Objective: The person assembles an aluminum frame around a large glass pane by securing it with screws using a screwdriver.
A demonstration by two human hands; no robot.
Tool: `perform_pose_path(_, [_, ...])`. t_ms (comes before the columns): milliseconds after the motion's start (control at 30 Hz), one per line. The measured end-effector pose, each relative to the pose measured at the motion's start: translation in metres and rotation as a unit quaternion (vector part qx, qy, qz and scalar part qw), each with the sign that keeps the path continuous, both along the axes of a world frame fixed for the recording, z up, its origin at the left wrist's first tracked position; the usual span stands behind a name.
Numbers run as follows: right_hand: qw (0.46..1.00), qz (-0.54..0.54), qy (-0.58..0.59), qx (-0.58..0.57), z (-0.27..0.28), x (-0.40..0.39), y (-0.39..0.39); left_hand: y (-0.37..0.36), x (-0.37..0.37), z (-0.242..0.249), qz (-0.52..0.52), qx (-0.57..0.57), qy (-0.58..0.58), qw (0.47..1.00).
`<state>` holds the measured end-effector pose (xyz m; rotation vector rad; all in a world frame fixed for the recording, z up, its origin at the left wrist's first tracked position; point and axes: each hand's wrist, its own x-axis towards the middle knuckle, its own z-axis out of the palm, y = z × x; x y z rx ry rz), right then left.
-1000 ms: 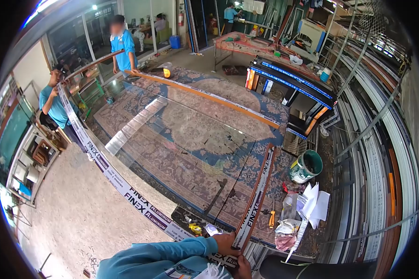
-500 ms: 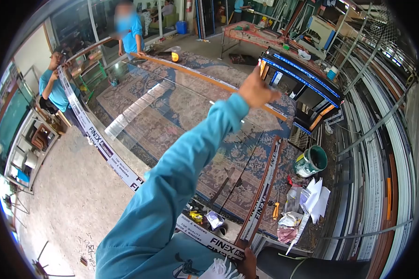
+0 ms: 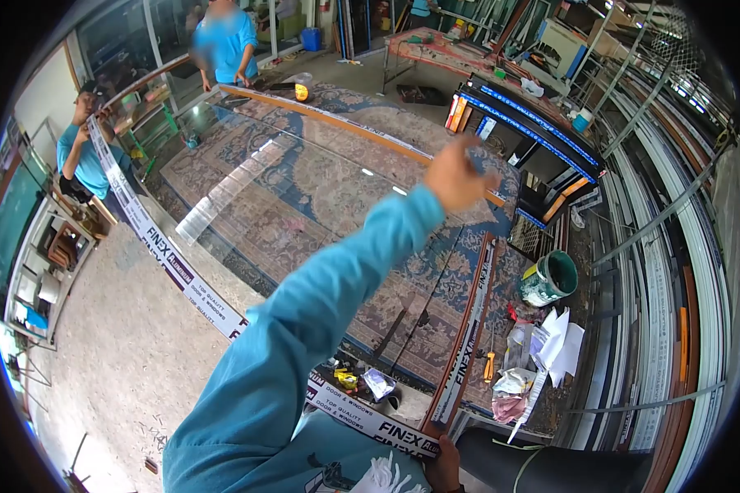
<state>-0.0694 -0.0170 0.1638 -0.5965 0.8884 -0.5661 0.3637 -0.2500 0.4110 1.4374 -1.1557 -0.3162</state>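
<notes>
My left hand (image 3: 460,174) is stretched out in the air over the far side of the table, holding nothing, its fingers apart and slightly blurred. Low in the view, my right hand (image 3: 444,465) grips a corner of a long aluminium window frame (image 3: 160,240) wrapped in printed FINEX film. From that corner a brown frame side (image 3: 467,345) runs away along the right of the table. The long near side passes under my left sleeve to a co-worker (image 3: 99,156) at the far left, whose hands hold its other end.
A glass sheet (image 3: 304,214) lies on the carpeted table (image 3: 214,177). Another person (image 3: 226,41) stands behind it, at a brown bar (image 3: 337,123). At the right are a green bucket (image 3: 556,275), a screwdriver (image 3: 489,367), crumpled paper (image 3: 557,345), blue-taped profiles (image 3: 534,131) and stacked lengths (image 3: 658,304).
My left hand stays outstretched, shifted slightly down, its pointing finger now more bent. The view has shifted a little. My right hand keeps its grip on the frame corner.
</notes>
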Motion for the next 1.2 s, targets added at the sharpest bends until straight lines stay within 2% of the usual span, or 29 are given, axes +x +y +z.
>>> perform_pose_path(33, [0.999,0.009,-0.009,-0.037,0.0,0.001,0.0,0.009,-0.023,-0.033,0.031,-0.004,-0.007,0.999])
perform_pose_path(67, [0.999,0.006,-0.013,-0.038,0.014,0.009,0.001,0.016,-0.046,-0.079,0.005,0.068,0.017,0.997])
perform_pose_path(133, [0.964,0.087,0.108,-0.229,0.056,0.028,0.003,0.049,-0.098,-0.185,-0.11,0.203,-0.062,0.971])
perform_pose_path(167, [0.964,0.08,0.107,-0.229,0.049,0.023,0.003,0.079,-0.125,-0.214,-0.195,0.269,0.011,0.943])
perform_pose_path(200, [0.923,0.128,0.162,-0.325,0.038,0.013,0.003,0.097,-0.146,-0.243,-0.281,0.369,-0.028,0.885])
perform_pose_path(233, [0.867,0.176,0.216,-0.414,0.031,0.008,0.004,0.127,-0.171,-0.256,-0.286,0.393,-0.036,0.873])
perform_pose_path(267, [0.868,0.174,0.217,-0.413,0.032,0.009,0.004,0.139,-0.193,-0.288,-0.34,0.374,-0.065,0.86])
perform_pose_path(333, [0.754,0.158,0.311,-0.557,0.035,0.014,0.006,0.163,-0.226,-0.315,-0.373,0.395,0.068,0.837])
perform_pose_path(367, [0.756,0.16,0.309,-0.555,0.024,0.011,0.007,0.167,-0.232,-0.311,-0.371,0.397,0.069,0.837])
perform_pose_path(400, [0.867,0.123,0.263,-0.405,0.004,0.006,0.008,0.17,-0.239,-0.301,-0.347,0.431,0.097,0.827])
perform_pose_path(433, [0.945,0.081,0.207,-0.24,-0.005,0.007,0.008,0.169,-0.245,-0.297,-0.323,0.462,0.123,0.817])
perform_pose_path(467, [0.945,0.08,0.205,-0.24,-0.011,0.005,0.01,0.164,-0.253,-0.308,-0.27,0.484,0.15,0.819])
perform_pose_path(500, [0.969,0.029,0.179,-0.166,-0.008,0.009,0.011,0.157,-0.257,-0.323,-0.27,0.483,0.147,0.82])
perform_pose_path(533, [0.984,-0.022,0.151,-0.091,-0.005,0.012,0.011,0.149,-0.258,-0.333,-0.25,0.496,0.274,0.785])
perform_pose_path(567, [0.984,-0.024,0.148,-0.093,-0.003,0.014,0.01,0.143,-0.259,-0.344,-0.227,0.5,0.397,0.736])
perform_pose_path(600, [0.988,-0.03,0.132,-0.081,-0.001,0.015,0.011,0.146,-0.253,-0.302,-0.171,0.518,0.426,0.722])
perform_pose_path(667, [0.991,-0.037,0.112,-0.068,0.011,0.021,0.012,0.149,-0.254,-0.295,-0.17,0.508,0.423,0.731])
perform_pose_path(733, [0.997,-0.077,0.019,-0.005,0.031,0.034,0.01,0.149,-0.255,-0.293,-0.172,0.499,0.42,0.738])
perform_pose_path(767, [0.997,-0.08,0.018,-0.005,0.032,0.035,0.01,0.15,-0.254,-0.291,-0.185,0.479,0.436,0.739])
perform_pose_path(800, [0.982,-0.036,0.104,-0.156,0.032,0.036,0.011,0.15,-0.253,-0.291,-0.197,0.458,0.452,0.74])
perform_pose_path(833, [0.935,0.008,0.188,-0.301,0.033,0.038,0.012,0.15,-0.255,-0.295,-0.198,0.46,0.448,0.74])
perform_pose_path(867, [0.935,0.005,0.185,-0.302,0.036,0.04,0.016,0.149,-0.259,-0.302,-0.18,0.474,0.452,0.734])
perform_pose_path(933, [0.979,-0.124,0.098,-0.128,0.044,0.052,0.02,0.139,-0.266,-0.329,-0.162,0.48,0.446,0.737])
perform_pose_path(967, [0.979,-0.127,0.09,-0.135,0.039,0.052,0.015,0.137,-0.273,-0.355,-0.142,0.432,0.513,0.728])
perform_pose_path(1000, [0.959,-0.072,0.151,-0.226,0.029,0.045,0.014,0.135,-0.276,-0.368,-0.123,0.384,0.578,0.71])
perform_pose_path(1033, [0.926,-0.016,0.217,-0.307,0.024,0.038,0.018,0.138,-0.271,-0.349,-0.125,0.389,0.575,0.708])
perform_pose_path(1100, [0.943,-0.016,0.21,-0.256,0.003,0.025,0.021,0.144,-0.262,-0.312,-0.11,0.438,0.427,0.783])
perform_pose_path(1167, [0.905,0.031,0.288,-0.311,-0.025,0.012,0.02,0.145,-0.264,-0.309,-0.108,0.432,0.432,0.784])
perform_pose_path(1200, [0.905,0.03,0.289,-0.311,-0.024,0.013,0.02,0.147,-0.264,-0.304,-0.109,0.424,0.452,0.777])
